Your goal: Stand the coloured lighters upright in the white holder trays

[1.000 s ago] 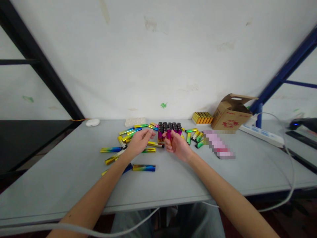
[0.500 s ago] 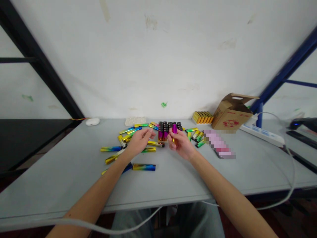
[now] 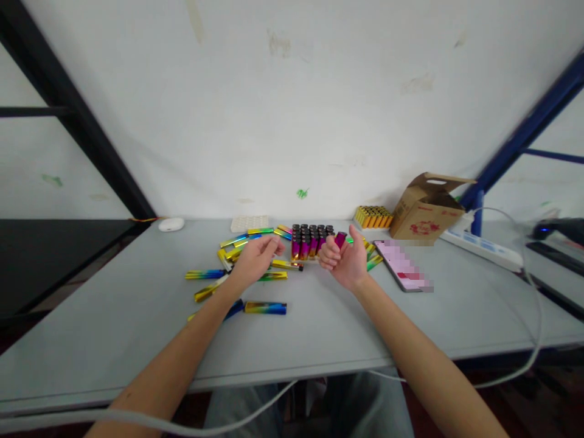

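My right hand (image 3: 347, 260) has its fingers curled round a purple cylinder (image 3: 340, 239), with the thumb raised away from it. Just left of that hand stands a block of upright purple and gold cylinders with black tops (image 3: 312, 241). My left hand (image 3: 258, 257) hovers over the scattered pieces, thumb and fingertips pressed together; whether anything is between them is too small to tell. Shiny yellow, green and blue sleeves lie around my left hand, one of them (image 3: 265, 308) in front of it. A few more (image 3: 374, 262) lie beside my right hand.
At the back are a white tray (image 3: 249, 223), a white case (image 3: 171, 225), a pack of yellow cylinders (image 3: 374, 216) and an open cardboard box (image 3: 424, 213). On the right lie a phone (image 3: 401, 265) and a white power strip (image 3: 483, 248) with a cable.
My right hand has moved right and turned, lifting its thumb, and the purple cylinder has tilted in its fingers. More of the upright block shows. My left hand has hardly moved.
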